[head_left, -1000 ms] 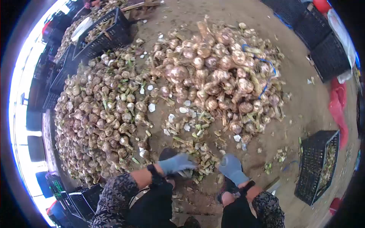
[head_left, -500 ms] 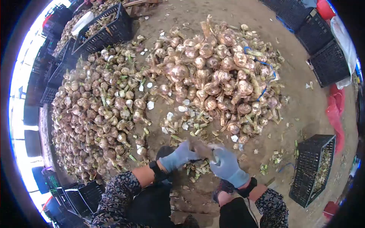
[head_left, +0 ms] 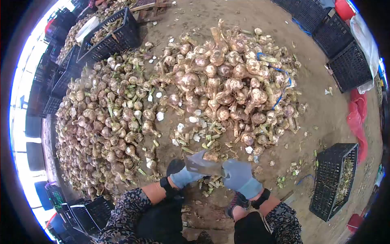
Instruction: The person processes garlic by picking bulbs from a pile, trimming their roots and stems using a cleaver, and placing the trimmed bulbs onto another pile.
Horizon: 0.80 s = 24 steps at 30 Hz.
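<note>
My right hand (head_left: 240, 177), in a blue-grey glove, is closed around the handle of a cleaver (head_left: 205, 166). Its broad flat blade points left, across my left hand (head_left: 185, 175). That hand wears a matching glove, and its fingers curl behind the blade, partly hidden by it. A garlic bulb (head_left: 210, 155) shows just past the blade's upper edge, against the left fingers. Beyond my hands lies a heap of untrimmed garlic (head_left: 231, 81) with long stems, a blue cord (head_left: 282, 70) across it. Cut stem pieces (head_left: 203, 132) are scattered before me.
A wide pile of garlic bulbs (head_left: 105, 126) spreads on the left. A black crate (head_left: 334, 181) with scraps stands at the right, near red netting (head_left: 357, 118). Another crate (head_left: 111, 34) sits at the far left, and stacked crates (head_left: 351, 65) line the far right.
The cleaver blade has turned broadside and now lies over my left fingers. My right hand has shifted slightly left, and the bulb shows beyond the blade.
</note>
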Tool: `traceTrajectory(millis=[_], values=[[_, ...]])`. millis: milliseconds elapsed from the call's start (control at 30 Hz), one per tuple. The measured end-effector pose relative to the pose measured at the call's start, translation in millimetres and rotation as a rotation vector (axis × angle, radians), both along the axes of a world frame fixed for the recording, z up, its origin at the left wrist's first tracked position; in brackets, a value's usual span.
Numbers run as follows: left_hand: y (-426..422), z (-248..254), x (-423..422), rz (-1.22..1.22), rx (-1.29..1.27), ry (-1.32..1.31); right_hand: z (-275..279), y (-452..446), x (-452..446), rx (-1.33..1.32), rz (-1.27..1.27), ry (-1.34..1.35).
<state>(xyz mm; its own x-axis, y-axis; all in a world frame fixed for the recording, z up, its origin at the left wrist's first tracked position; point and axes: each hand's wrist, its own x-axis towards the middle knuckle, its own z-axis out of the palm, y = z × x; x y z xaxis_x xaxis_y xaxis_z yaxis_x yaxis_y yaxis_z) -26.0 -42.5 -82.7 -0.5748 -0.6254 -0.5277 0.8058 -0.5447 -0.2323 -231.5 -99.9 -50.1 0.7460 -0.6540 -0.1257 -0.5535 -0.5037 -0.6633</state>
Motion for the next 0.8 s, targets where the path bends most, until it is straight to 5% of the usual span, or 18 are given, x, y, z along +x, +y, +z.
traceTrajectory(millis=[67, 133, 200, 300, 400, 467, 500, 633, 733, 767, 800], values=[[0.8, 1.5, 3.9, -0.539, -0.917, -1.341, 0.8, 0.0, -1.7, 0.022, 0.027, -0.011], [20.0, -40.6, -4.4, -0.336, -0.767, -1.086, 0.9, 2.4, -5.1, 0.066, 0.030, -0.014], [20.8, -40.7, -8.4, -0.139, -0.618, -0.832, -6.5, 2.7, -6.7, 0.055, 0.030, -0.009], [13.7, -10.3, -9.8, -0.151, -0.438, -0.678, -22.9, 2.7, -9.8, 0.053, 0.026, -0.011], [25.8, -35.6, -11.6, -0.349, -0.754, -1.396, -36.4, 5.5, -13.0, 0.053, 0.013, -0.034], [25.5, -9.4, -10.6, -0.365, -0.871, -1.492, -70.0, 9.3, -28.2, 0.042, 0.003, -0.046], [22.7, 9.4, -9.6, -0.368, -0.875, -1.490, -110.4, 10.7, -50.8, 0.001, -0.041, 0.212], [6.3, 54.9, 5.2, -0.349, -1.017, -1.541, -84.5, -15.6, -87.6, 0.165, -0.294, 0.627], [-11.9, 48.1, 2.3, -0.572, -0.955, -1.500, -59.6, -13.6, -76.8, -0.136, -0.291, 0.144], [-13.2, 49.3, -1.9, -0.563, -0.960, -1.501, -55.5, -9.6, -62.3, 0.014, -0.341, 0.070], [-15.8, 49.6, -8.2, -0.930, -1.107, -1.686, -51.6, -5.3, -49.2, 0.167, -0.395, -0.008]])
